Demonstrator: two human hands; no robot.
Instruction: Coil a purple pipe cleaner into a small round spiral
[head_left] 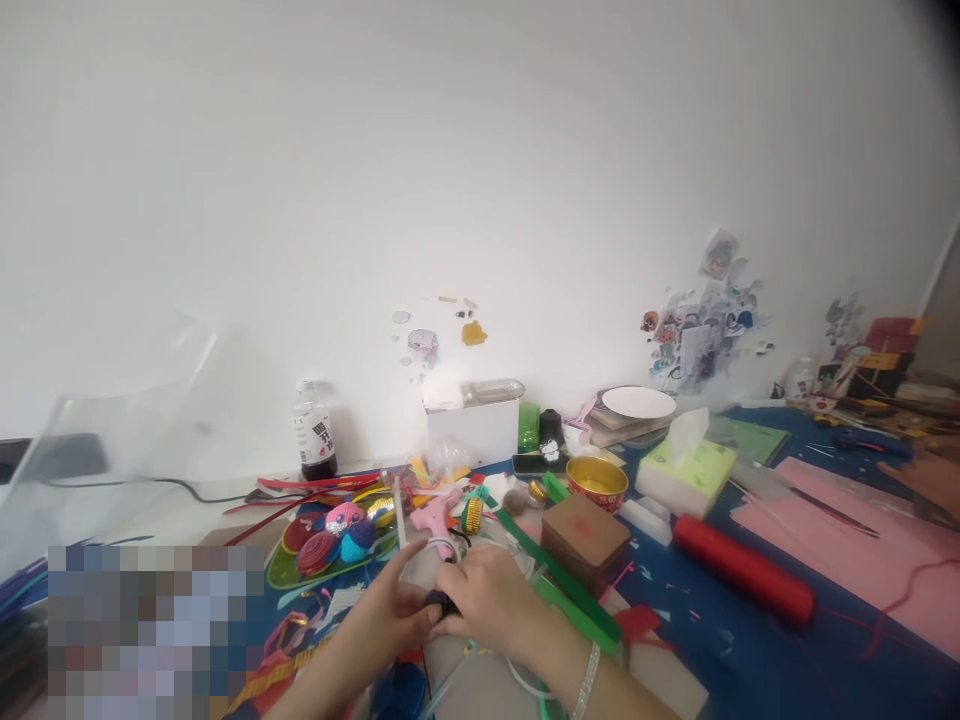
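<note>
Close together at the table's front middle, my left hand (397, 608) and my right hand (491, 600) are both closed on a small dark object (444, 603). The fingers cover most of it, so its kind cannot be made out. Just beyond my fingertips lies a pink glue gun (433, 520), with a loop of pale cord near its handle. A gold-and-green ribbed roll (472, 512) sits to its right. Left of my hands, a green plate (285, 570) carries several coloured balls, among them a pink one (345, 517) with a face.
Green strips (577, 610) and a stack of brown square cards (585, 535) lie to the right. Behind them stand a gold tin (596, 480) and a tissue pack (686, 475). A red roll (742, 570) rests farther right. A bottle (316, 435) stands by the wall.
</note>
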